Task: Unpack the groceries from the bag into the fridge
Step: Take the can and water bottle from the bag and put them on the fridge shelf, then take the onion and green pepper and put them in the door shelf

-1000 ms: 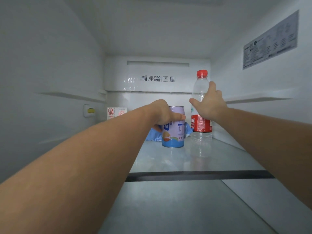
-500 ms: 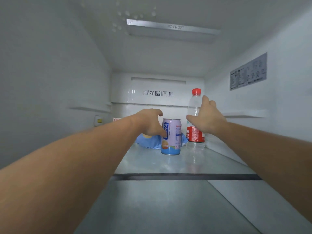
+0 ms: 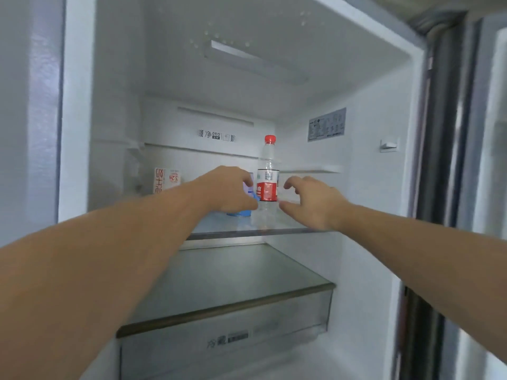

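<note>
A clear water bottle (image 3: 268,176) with a red cap and red label stands upright on the upper glass shelf (image 3: 290,229) of the open fridge. Left of it stands a purple and blue can (image 3: 241,212), mostly hidden behind my left hand (image 3: 230,192). That hand hovers in front of the can with its fingers curled loosely, gripping nothing. My right hand (image 3: 312,201) is open just right of the bottle, fingers spread and apart from it. A white carton (image 3: 164,182) with red print stands at the shelf's back left.
A lower glass shelf (image 3: 233,286) lies over a clear drawer (image 3: 227,338). The fridge side walls close in left and right, and a small ledge (image 3: 310,170) juts from the right wall. The door frame (image 3: 439,160) stands at the right.
Both hands have let go and drawn back toward the shelf's front: the left off the can, the right off the bottle. My head has pulled back, so the lower shelf and drawer now show.
</note>
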